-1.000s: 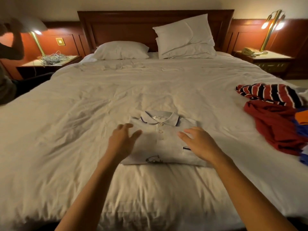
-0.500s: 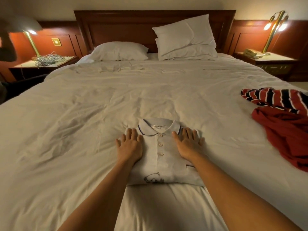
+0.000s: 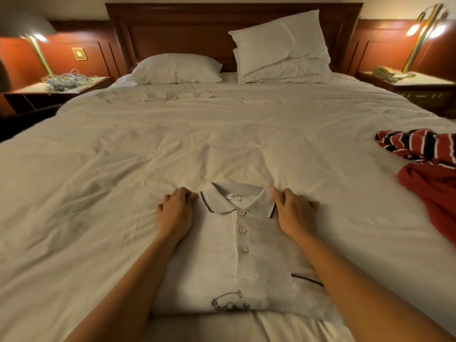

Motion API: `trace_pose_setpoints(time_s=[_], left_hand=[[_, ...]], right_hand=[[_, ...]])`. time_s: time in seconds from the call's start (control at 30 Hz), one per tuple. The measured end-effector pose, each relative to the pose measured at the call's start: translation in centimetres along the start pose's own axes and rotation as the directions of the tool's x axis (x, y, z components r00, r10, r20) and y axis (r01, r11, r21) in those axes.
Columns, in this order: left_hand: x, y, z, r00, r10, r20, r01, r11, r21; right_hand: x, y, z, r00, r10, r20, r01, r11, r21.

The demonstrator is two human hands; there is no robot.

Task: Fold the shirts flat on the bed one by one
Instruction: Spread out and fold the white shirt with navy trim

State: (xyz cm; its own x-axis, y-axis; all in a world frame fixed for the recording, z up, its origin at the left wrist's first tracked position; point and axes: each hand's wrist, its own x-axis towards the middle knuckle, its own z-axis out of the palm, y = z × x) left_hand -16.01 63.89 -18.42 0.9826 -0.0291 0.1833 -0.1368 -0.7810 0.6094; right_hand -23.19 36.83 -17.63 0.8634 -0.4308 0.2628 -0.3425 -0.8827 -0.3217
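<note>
Bed [image 3: 222,144]: white cover, rumpled. White polo shirt [image 3: 237,265]: folded, flat at the near middle of the bed, collar on the far side. Striped shirt [image 3: 419,146] and red shirt [image 3: 434,191]: heaped at the right edge. Left hand [image 3: 175,212] and right hand [image 3: 293,213]: palms down beside the collar, fingers curled over the shoulder edges, gripping the white polo shirt

Three shirts are counted on the one bed [image 3: 222,144]: a folded white polo shirt [image 3: 237,272] with three buttons showing, a striped shirt [image 3: 419,145] and a red shirt [image 3: 434,191]. Three pillows are seen: a single pillow [image 3: 176,69], and an upper pillow [image 3: 278,38] stacked on a lower pillow [image 3: 283,70]. Two hands are counted, the left hand [image 3: 176,213] and the right hand [image 3: 292,213], along with two lamps, a left lamp [image 3: 39,53] and a right lamp [image 3: 422,33], one telephone [image 3: 382,72] and one tangle of cable [image 3: 65,81].
</note>
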Motion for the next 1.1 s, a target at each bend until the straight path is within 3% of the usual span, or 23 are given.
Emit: trace_pose_setpoints(time_s=[0.13,0.27,0.33,0.43,0.6,0.83,1.0,1.1], left_hand=[[2.2,-0.3,-0.5,0.987,-0.096,0.131,0.094,0.995,0.026],[4.4,0.7,-1.3,0.968,-0.113,0.224,0.144,0.982,-0.125],[4.4,1.7,-0.8,0.963,-0.053,0.264,0.089,0.988,-0.123],[3.5,2.4,0.6,0.978,0.029,0.207,-0.032,0.999,0.010],[3.5,1.5,1.0,0.990,0.006,0.139,0.006,0.997,-0.082],[2.8,1.2,1.1,0.995,0.026,0.097,-0.035,0.995,0.092],[2.2,1.1,-1.4,0.987,-0.016,0.158,0.039,0.989,-0.141],[2.0,-0.2,-3.9,0.969,-0.025,0.246,0.052,0.994,-0.101]], right_hand=[[1.6,0.3,0.2,0.998,0.023,0.055,-0.019,0.997,-0.070],[3.2,0.3,0.4,0.995,0.027,0.099,-0.043,0.986,0.162],[3.5,0.0,0.6,0.989,-0.038,0.144,0.003,0.972,0.236],[3.6,-0.1,1.2,0.983,-0.084,0.165,0.031,0.953,0.302],[3.5,0.2,1.8,0.999,0.017,0.034,-0.031,0.886,0.463],[3.3,0.2,2.0,0.997,0.032,0.066,-0.050,0.950,0.309],[3.0,0.8,0.4,0.996,0.021,0.084,-0.048,0.941,0.334],[2.3,2.9,-0.9,0.999,0.026,0.045,-0.039,0.944,0.327]])
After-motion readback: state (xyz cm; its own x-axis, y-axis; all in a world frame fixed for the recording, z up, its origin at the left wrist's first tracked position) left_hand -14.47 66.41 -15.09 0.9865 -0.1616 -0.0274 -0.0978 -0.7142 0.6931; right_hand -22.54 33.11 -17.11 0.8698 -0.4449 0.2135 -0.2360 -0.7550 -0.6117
